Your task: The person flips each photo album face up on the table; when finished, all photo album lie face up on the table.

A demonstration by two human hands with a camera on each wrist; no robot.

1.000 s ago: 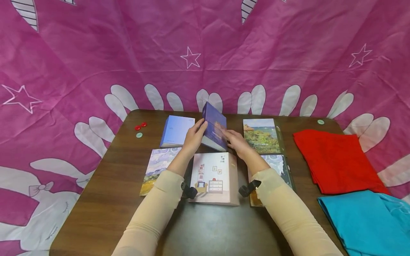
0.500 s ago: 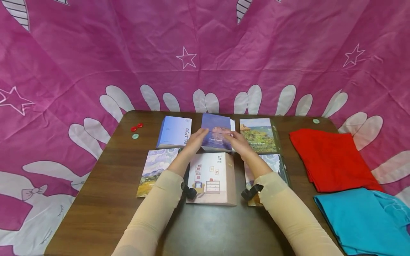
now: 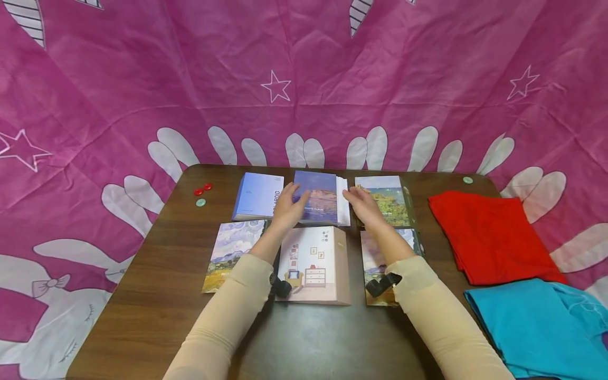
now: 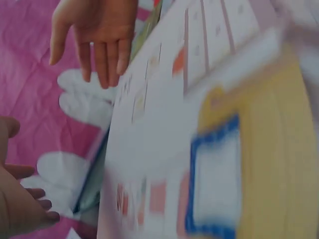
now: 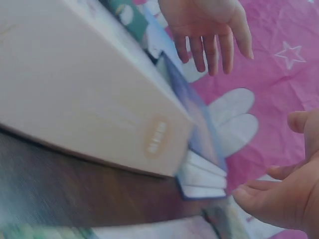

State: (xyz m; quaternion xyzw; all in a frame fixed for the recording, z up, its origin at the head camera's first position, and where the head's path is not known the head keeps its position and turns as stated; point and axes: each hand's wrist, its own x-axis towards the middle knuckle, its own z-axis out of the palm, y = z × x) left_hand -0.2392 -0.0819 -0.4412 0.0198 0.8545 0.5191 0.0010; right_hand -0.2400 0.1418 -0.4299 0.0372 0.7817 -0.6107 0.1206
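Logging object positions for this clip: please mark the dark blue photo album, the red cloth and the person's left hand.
dark blue photo album (image 3: 317,196), head view, on its front cover.
red cloth (image 3: 494,235), head view, on the middle of the folded fabric.
left hand (image 3: 287,207), head view, on the back of the hand.

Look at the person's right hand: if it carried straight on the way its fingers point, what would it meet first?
Probably the green landscape album: the right hand is open, its fingers pointing across that cover's left edge. Height above it is unclear.

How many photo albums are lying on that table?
6: back row has a pale blue album, dark blue album, seaside album; front row has swirly-sky album, pink room album, another partly hidden.
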